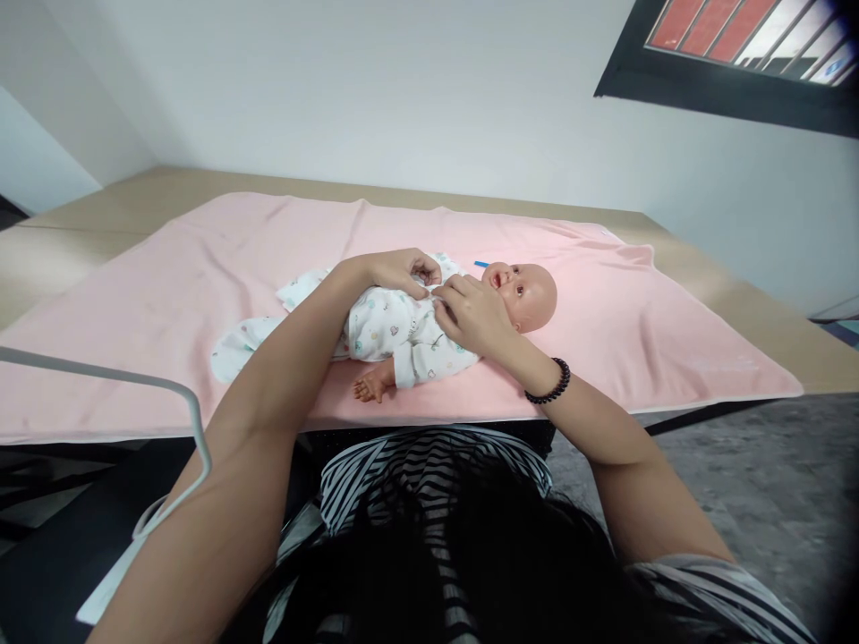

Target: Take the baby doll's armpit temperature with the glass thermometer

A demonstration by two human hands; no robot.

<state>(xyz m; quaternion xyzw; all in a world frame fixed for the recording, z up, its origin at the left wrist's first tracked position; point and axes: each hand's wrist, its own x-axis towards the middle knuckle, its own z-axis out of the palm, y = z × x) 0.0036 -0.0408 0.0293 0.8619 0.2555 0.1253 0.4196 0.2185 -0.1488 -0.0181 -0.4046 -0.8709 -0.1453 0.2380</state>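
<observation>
A baby doll [535, 295] lies on its back with its head to the right, dressed in a white printed shirt [379, 324] and white printed trousers [234, 347]. Over the chest, my left hand [404, 271] has its fingers curled at the front of the shirt. Close beside it, my right hand [478, 315] pinches the shirt front below the doll's chin. The fingertips of both hands nearly meet, and the exact bit of cloth between them is mostly hidden. One doll hand [374, 383] sticks out of the near sleeve.
Under the doll, a pink blanket [604, 349] covers much of the wooden table [731, 304]. A small blue item [481, 264] shows behind the doll's head. A bent grey rod [134, 371] crosses at the left. The wall [403, 98] stands behind the table.
</observation>
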